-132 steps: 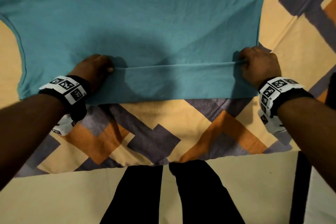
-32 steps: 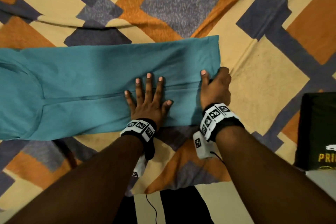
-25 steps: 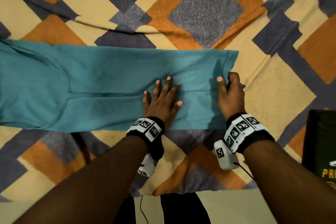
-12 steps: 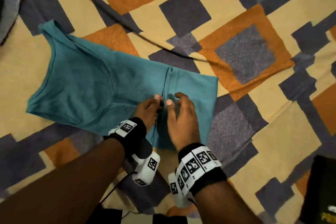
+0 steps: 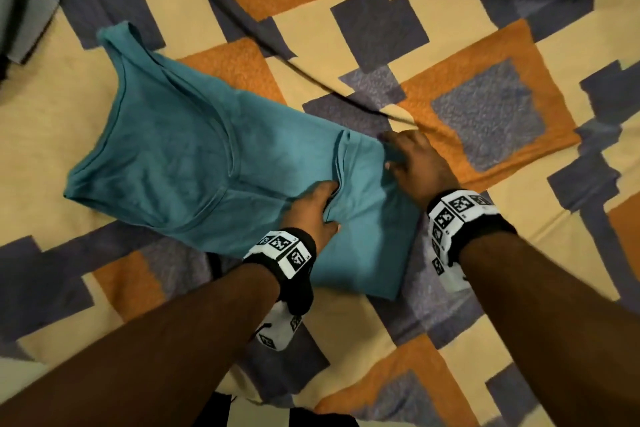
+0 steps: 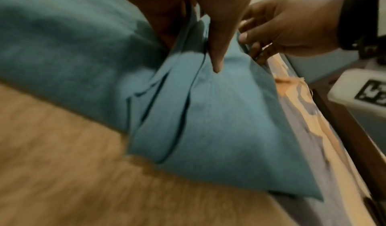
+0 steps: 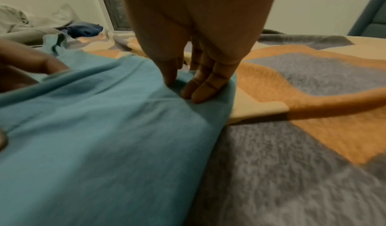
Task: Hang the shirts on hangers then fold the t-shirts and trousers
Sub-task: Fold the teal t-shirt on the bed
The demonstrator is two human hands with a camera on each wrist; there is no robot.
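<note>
A teal sleeveless top [image 5: 194,163] lies on a patterned bedspread [image 5: 485,253] of cream, orange and grey-purple blocks, folded lengthwise into a long band that runs from the far left, where its shoulder straps and neckline sit, down toward the near right. Its right end is doubled back over the band, so a hem edge crosses the cloth between the two hands. The left hand [image 5: 313,210] rests on the top just left of that hem; in the left wrist view its thumb lies on top of the folded layer while the fingers go in under it, so it grips the fold. The right hand [image 5: 417,163] sits at the far right corner of the doubled part, thumb and fingertips [image 7: 196,95] pinching a small ridge of the teal cloth, as the right wrist view shows. A grey garment [image 5: 24,0] lies at the far left edge of the bedspread, well apart from the top.
</note>
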